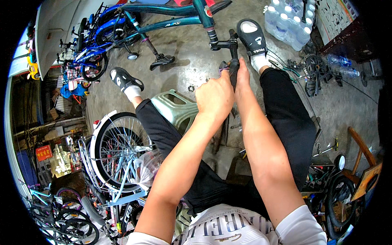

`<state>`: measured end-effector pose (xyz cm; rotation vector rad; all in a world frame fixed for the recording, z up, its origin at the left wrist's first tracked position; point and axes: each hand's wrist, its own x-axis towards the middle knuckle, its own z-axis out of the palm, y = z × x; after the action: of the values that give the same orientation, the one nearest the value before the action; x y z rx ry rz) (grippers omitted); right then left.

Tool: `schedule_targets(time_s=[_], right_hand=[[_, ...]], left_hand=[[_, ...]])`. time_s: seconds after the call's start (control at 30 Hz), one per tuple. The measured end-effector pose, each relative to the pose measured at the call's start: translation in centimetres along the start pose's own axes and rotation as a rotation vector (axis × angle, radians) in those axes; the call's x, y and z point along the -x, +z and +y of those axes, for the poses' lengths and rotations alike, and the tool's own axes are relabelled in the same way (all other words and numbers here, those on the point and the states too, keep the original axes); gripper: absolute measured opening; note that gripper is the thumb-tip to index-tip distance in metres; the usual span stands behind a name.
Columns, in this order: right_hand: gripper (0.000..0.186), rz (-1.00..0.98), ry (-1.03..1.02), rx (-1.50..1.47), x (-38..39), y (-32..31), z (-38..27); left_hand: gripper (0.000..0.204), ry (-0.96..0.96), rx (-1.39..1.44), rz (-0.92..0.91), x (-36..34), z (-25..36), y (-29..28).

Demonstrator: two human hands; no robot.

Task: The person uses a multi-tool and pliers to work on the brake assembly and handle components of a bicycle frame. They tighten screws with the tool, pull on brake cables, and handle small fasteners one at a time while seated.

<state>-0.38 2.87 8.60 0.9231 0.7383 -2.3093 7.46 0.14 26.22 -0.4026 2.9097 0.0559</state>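
Note:
A teal bicycle frame (171, 24) lies across the floor ahead of me, its head tube and stem toward my hands. From the stem a black handlebar (233, 50) points back at me, ending in a dark grip (234, 73). My left hand (216, 96) is closed at the left side of this grip, knuckles up. Against the right side presses my right hand (243, 77), its fingers mostly hidden behind the grip. A small bit of purplish cloth (223, 65) shows beside the left fingers. The frame's black saddle (162, 61) rests near the floor.
A pale green plastic stool (173, 108) stands by my left leg, next to a light blue bicycle's wheel (122, 153). Wrapped water bottles (289, 22) and loose bicycle parts (312, 69) lie to the right. Blue bicycles (92, 55) stand far left. Tools (325, 151) lie at lower right.

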Motion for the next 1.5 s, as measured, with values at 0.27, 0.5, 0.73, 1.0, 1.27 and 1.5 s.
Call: schedule_targets(time_s=[0.27,0.5,0.73,1.0,1.27,1.5], right_hand=[[0.056,-0.006,0.029,-0.078,1.6,0.1,-0.2],[0.061,0.091,0.108,-0.207,2.8,1.4,-0.3],[0.051,-0.005,-0.007,-0.041,2.2,0.6,-0.4],[0.055,-0.001,-0.016,0.051,1.7,0.3,-0.2],[0.051,-0.007,-0.015,0.003,0.3,-0.3,0.2],[0.049,-0.007,-0.033,0.011,1.6,0.3,-0.1]], left_hand=[[0.019,0.031,-0.069,-0.059,-1.7,0.3,-1.0],[0.026,-0.079,-0.056,-0.126,-5.1,2.4,0.1],[0.027,-0.062,0.080,0.004,0.6,0.2,-4.5],[0.017,-0.159,0.283,0.073,8.2,-1.6,-2.9],[0.017,-0.147,0.219,0.113,5.0,-0.9,-1.2],[0.017,-0.234,0.093,0.032,2.6,0.6,0.1]])
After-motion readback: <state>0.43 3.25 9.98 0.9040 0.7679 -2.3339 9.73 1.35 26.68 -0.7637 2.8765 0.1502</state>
